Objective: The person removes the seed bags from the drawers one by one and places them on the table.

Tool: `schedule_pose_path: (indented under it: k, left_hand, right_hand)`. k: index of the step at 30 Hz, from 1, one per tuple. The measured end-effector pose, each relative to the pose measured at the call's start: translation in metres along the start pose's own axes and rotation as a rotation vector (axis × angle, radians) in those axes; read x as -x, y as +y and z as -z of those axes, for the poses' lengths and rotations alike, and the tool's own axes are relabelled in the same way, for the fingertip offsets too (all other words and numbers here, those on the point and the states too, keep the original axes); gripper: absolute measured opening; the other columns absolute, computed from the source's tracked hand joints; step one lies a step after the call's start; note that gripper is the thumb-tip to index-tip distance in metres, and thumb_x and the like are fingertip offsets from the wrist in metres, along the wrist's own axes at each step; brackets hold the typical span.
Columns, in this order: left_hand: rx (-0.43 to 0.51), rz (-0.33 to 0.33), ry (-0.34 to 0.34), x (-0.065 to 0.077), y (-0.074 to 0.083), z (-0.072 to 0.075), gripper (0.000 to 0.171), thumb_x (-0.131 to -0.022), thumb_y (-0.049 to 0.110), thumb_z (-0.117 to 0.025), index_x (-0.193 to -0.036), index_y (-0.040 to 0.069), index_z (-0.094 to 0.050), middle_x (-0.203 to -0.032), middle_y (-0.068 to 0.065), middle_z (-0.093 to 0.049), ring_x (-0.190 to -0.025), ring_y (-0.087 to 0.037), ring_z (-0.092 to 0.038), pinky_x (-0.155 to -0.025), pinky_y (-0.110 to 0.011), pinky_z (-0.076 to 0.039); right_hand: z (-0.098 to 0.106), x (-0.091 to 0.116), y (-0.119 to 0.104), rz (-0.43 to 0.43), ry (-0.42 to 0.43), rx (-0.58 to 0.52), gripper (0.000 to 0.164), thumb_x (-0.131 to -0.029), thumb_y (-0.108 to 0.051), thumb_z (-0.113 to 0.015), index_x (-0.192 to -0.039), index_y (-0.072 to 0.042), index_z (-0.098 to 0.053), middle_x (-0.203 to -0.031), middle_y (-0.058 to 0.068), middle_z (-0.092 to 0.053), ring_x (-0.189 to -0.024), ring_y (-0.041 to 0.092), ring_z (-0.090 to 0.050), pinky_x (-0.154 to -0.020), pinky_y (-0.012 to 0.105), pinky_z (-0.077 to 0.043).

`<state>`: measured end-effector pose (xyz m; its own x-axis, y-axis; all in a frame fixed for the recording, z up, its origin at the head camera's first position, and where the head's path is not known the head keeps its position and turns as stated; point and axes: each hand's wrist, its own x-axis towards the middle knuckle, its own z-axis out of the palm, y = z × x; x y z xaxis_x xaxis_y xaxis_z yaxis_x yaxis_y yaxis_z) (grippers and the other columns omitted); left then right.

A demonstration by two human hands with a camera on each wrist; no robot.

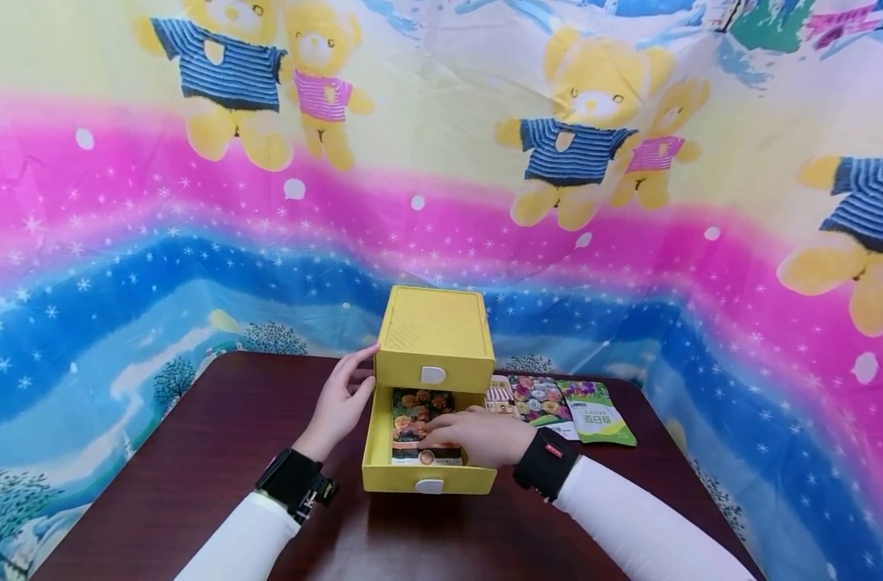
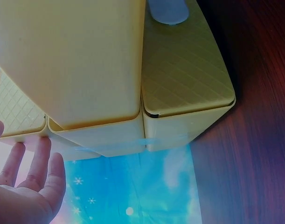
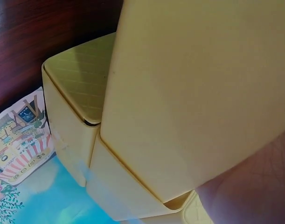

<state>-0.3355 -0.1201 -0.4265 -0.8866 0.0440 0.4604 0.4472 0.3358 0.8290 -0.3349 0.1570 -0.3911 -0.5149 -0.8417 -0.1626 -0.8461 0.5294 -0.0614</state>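
Note:
A yellow desktop drawer box (image 1: 434,319) stands on the table, its middle drawer (image 1: 385,478) pulled out toward me. Inside that drawer lies a seed packet (image 1: 416,403) printed with orange flowers. My right hand (image 1: 488,438) reaches over the drawer's right side, fingers extended across the packet; the thumb is hidden. With its fingertips my left hand (image 1: 340,403) touches the box's upper left side. The left wrist view shows those fingers (image 2: 37,163) against the upper tier, and the closed bottom drawer (image 2: 184,70). Only the heel of the right hand (image 3: 254,191) shows in the right wrist view.
To the right of the box lie several seed packets: a green one (image 1: 597,413), one with mixed flowers (image 1: 539,399) and a striped one (image 1: 500,395) partly behind the box. The dark wooden table (image 1: 216,444) ends at a printed cloth backdrop (image 1: 427,234).

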Motion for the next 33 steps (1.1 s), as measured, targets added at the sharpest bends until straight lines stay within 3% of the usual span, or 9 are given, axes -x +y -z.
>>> schedule_pose_path:
  k: [6,12,16,22,28,31,33]
  left_hand:
    - [0.003,0.000,0.003,0.000,0.002,0.000,0.053,-0.105,0.003,-0.054,-0.154,0.023,-0.049,-0.153,-0.010,-0.047,-0.123,-0.031,-0.062,-0.095,-0.040,-0.055]
    - [0.002,-0.004,0.002,-0.001,0.003,0.000,0.053,-0.105,0.003,-0.054,-0.154,0.023,-0.049,-0.154,-0.010,-0.047,-0.124,-0.031,-0.062,-0.096,-0.043,-0.055]
    - [-0.007,-0.012,0.006,-0.002,0.003,0.000,0.054,-0.104,0.002,-0.055,-0.154,0.023,-0.049,-0.153,-0.010,-0.048,-0.123,-0.031,-0.062,-0.096,-0.042,-0.055]
    - [-0.009,-0.011,0.000,-0.002,0.002,0.000,0.054,-0.105,0.003,-0.055,-0.154,0.024,-0.049,-0.152,-0.010,-0.048,-0.123,-0.030,-0.062,-0.095,-0.039,-0.055]
    - [-0.013,-0.010,0.003,-0.001,0.001,0.000,0.054,-0.105,0.003,-0.056,-0.154,0.024,-0.049,-0.152,-0.009,-0.049,-0.122,-0.030,-0.063,-0.094,-0.037,-0.055]
    - [-0.015,-0.011,0.006,-0.001,0.000,0.000,0.053,-0.105,0.003,-0.056,-0.153,0.024,-0.050,-0.151,-0.009,-0.049,-0.121,-0.030,-0.063,-0.094,-0.037,-0.055]
    - [-0.015,-0.011,0.007,-0.001,0.000,0.000,0.053,-0.105,0.003,-0.056,-0.153,0.024,-0.050,-0.150,-0.010,-0.050,-0.121,-0.030,-0.063,-0.094,-0.037,-0.056]
  right_hand:
    - [0.000,-0.002,0.003,-0.017,-0.013,-0.020,0.058,-0.096,-0.012,-0.073,-0.146,-0.037,-0.058,-0.151,-0.006,-0.055,-0.139,0.017,-0.054,-0.115,0.049,-0.043]
    - [0.000,-0.003,0.004,-0.022,-0.014,-0.031,0.053,-0.096,-0.033,-0.074,-0.146,-0.037,-0.058,-0.155,-0.005,-0.052,-0.141,0.018,-0.053,-0.116,0.049,-0.042]
    - [-0.001,-0.003,0.005,-0.012,0.005,-0.060,0.047,-0.095,-0.039,-0.074,-0.141,-0.036,-0.062,-0.155,-0.003,-0.053,-0.126,0.016,-0.062,-0.107,0.039,-0.051]
    - [-0.005,-0.001,0.008,-0.012,0.029,-0.069,0.041,-0.099,-0.028,-0.072,-0.139,-0.033,-0.064,-0.148,-0.003,-0.059,-0.109,0.013,-0.068,-0.093,0.027,-0.056]
    - [-0.009,-0.001,0.011,0.011,0.112,-0.063,0.032,-0.101,-0.014,-0.063,-0.128,-0.027,-0.072,-0.138,-0.002,-0.067,-0.097,0.006,-0.067,-0.077,0.018,-0.051]
    - [-0.011,0.000,0.011,0.043,0.187,-0.050,0.025,-0.101,-0.011,-0.061,-0.118,-0.022,-0.076,-0.123,-0.003,-0.072,-0.104,0.006,-0.069,-0.083,0.019,-0.055]
    - [-0.010,0.001,0.010,0.059,0.232,-0.031,0.022,-0.102,-0.011,-0.062,-0.114,-0.020,-0.077,-0.115,-0.004,-0.074,-0.099,0.005,-0.069,-0.083,0.020,-0.056]
